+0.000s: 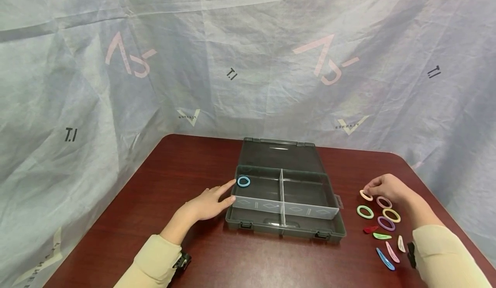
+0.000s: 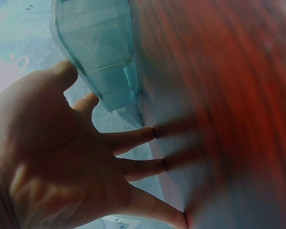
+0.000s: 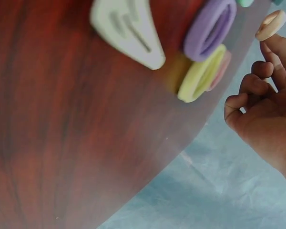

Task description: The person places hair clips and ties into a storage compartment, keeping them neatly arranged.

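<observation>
In the head view my left hand [image 1: 207,202] touches the left side of a grey plastic organizer box [image 1: 286,230] with its thumb and index finger. The left wrist view shows that hand [image 2: 71,148] with fingers spread, fingertips on the table. A blue hair tie [image 1: 243,181] lies in the box's back left compartment. At the right, my right hand [image 1: 389,189] pinches a cream hair tie [image 1: 366,196]; the right wrist view shows this cream ring [image 3: 270,25] at the fingertips, off the table. Nearby lie pink [image 1: 384,202], green [image 1: 365,212], yellow [image 1: 392,215] and purple hair ties [image 1: 386,224].
Several snap hair clips lie in front of the rings, among them a red clip [image 1: 370,229], a green clip [image 1: 382,236] and a blue clip [image 1: 385,259]. The box lid [image 1: 279,155] lies opened toward the back. Printed grey cloth [image 1: 248,64] hangs behind the dark red table [image 1: 186,159].
</observation>
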The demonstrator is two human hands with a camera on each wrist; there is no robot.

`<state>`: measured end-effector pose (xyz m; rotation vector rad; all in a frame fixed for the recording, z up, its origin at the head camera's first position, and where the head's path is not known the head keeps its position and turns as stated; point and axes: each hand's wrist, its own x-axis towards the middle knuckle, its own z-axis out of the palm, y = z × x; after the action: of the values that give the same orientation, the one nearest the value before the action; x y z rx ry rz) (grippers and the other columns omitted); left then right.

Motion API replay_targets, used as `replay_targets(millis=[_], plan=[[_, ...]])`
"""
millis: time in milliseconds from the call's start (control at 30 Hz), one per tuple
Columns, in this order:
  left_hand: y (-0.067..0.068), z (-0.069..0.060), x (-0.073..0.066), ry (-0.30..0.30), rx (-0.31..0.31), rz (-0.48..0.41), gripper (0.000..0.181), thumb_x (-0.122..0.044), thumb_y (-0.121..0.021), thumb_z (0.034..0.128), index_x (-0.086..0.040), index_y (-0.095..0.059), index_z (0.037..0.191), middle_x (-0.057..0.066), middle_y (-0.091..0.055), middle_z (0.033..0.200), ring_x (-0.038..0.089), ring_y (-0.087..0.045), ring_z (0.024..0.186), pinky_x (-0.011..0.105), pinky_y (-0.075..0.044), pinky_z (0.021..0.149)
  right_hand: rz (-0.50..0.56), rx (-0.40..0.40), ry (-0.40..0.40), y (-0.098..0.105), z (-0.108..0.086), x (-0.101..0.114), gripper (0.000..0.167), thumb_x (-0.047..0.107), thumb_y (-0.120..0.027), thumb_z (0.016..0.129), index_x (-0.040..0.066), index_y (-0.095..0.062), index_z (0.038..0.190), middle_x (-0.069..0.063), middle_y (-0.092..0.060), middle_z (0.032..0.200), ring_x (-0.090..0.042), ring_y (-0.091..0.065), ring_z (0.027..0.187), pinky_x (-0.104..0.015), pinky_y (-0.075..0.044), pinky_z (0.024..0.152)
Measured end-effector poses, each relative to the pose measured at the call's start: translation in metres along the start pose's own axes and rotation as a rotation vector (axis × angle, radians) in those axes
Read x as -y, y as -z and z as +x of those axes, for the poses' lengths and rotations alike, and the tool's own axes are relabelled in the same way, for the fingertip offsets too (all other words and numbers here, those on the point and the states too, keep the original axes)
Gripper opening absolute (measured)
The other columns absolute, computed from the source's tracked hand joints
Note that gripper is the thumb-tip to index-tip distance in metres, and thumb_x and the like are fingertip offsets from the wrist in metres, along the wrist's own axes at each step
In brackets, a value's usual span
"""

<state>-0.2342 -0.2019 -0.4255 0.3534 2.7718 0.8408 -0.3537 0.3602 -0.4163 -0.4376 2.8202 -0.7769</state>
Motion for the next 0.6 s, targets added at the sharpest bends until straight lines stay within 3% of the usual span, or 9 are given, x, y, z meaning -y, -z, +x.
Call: replay_targets(millis=[167,600], plan=[[0.000,0.000,0.000,0.000,0.001,-0.006,0.064,-0.051,-0.046,0.1059,-0.029,-0.025,0.163,0.020,-0.032,0.160,0.051,-0.021,0.147,0.070,-0.019,0.112,-0.003,-0.006,0.019,0.003,0.004,0.007,0.016,0.015,-0.070,0.096,0.001,-0.079,0.097,-0.005,-0.074,0.093,-0.017,-0.063,0.086,-0.038,-0.053,0.074],[0.000,0.000,0.000,-0.004,0.001,0.001,0.064,-0.050,-0.046,0.1060,-0.029,-0.025,0.163,0.020,-0.033,0.160,0.051,-0.022,0.147,0.069,-0.020,0.113,-0.023,-0.033,0.044,0.005,0.020,0.029,0.016,0.018,-0.071,0.095,0.005,-0.080,0.095,-0.006,-0.075,0.095,-0.017,-0.060,0.090,-0.038,-0.049,0.077]])
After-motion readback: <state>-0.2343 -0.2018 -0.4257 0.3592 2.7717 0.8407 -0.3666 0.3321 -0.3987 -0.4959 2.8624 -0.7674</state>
